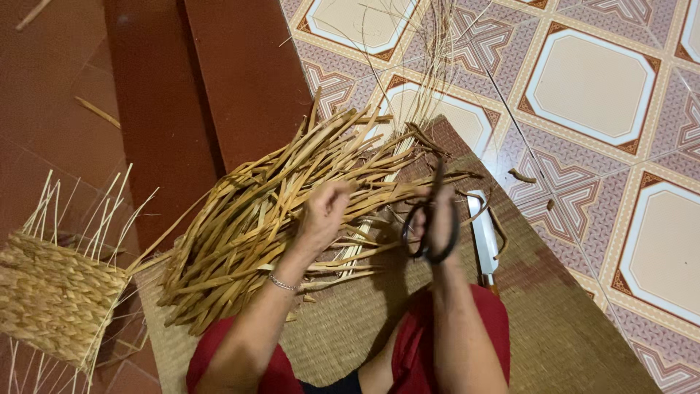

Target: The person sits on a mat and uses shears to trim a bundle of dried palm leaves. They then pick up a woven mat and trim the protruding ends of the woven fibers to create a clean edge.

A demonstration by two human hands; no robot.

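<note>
Fingers [436,219] grip black scissors [430,230] beside woven basket piece [55,299].

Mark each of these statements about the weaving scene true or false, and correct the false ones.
1. The right hand holds black-handled scissors. True.
2. The left hand rests on a heap of straw-coloured strips. True.
3. The person sits on a bare wooden bench. False: a woven mat lies underneath.
4. A partly woven piece lies at the left, thin spokes sticking out. True.
5. The patterned floor tiles are plain green. False: cream, white and reddish-brown.
</note>
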